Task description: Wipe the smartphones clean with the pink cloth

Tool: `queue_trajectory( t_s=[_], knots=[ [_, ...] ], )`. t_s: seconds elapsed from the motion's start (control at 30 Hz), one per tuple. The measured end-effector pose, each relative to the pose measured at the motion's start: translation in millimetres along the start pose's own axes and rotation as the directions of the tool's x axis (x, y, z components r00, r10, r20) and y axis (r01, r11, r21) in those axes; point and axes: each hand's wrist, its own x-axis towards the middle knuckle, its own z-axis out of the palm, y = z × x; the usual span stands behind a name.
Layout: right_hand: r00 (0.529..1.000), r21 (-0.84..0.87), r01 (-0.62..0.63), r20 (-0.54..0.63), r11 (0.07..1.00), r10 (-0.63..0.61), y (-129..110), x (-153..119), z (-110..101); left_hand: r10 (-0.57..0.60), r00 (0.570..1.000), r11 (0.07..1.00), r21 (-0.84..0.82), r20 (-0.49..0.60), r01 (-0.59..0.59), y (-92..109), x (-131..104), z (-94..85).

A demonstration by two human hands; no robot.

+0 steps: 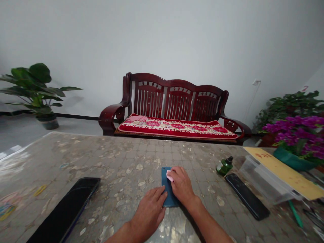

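A blue flat rectangular device (pixel 167 199), like a small tablet or phone, lies on the patterned tablecloth (pixel 121 162) with a small round camera spot at its top left corner. My right hand (pixel 182 186) is closed on a small pink cloth (pixel 169 175), which presses on the upper part of the blue surface. At the lower left edge, my left hand (pixel 151 211) rests with its fingers flat and slightly apart, fingertips on the device.
A black tablet (pixel 68 209) lies at the left, near rubber bands (pixel 39 190). On the right are a green bottle (pixel 224 166), a black case (pixel 247 196), a clear plastic box (pixel 268 184) under yellow card (pixel 286 170), and a flower pot (pixel 293 160). Behind stands a wooden bench (pixel 174 101).
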Motion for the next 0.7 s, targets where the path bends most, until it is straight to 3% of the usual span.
queue_trajectory(
  t_s=[0.27,0.5,0.7],
  knots=[
    [0.994,0.042,0.101,0.032,0.994,-0.103,-8.5,-3.1,7.0,-0.002,1.0,0.995,-0.096,0.009,0.003,-0.4,1.5,-5.5],
    [0.999,-0.055,-0.04,-0.019,0.998,0.039,3.7,10.3,9.7,0.009,1.0,0.999,-0.042,-0.004,-0.009,-0.9,-0.9,-3.1],
    [0.991,0.026,0.1,0.092,0.995,-0.102,-9.3,3.5,6.9,0.002,1.0,0.999,-0.051,0.011,-0.001,0.0,0.1,-4.1]
  ],
)
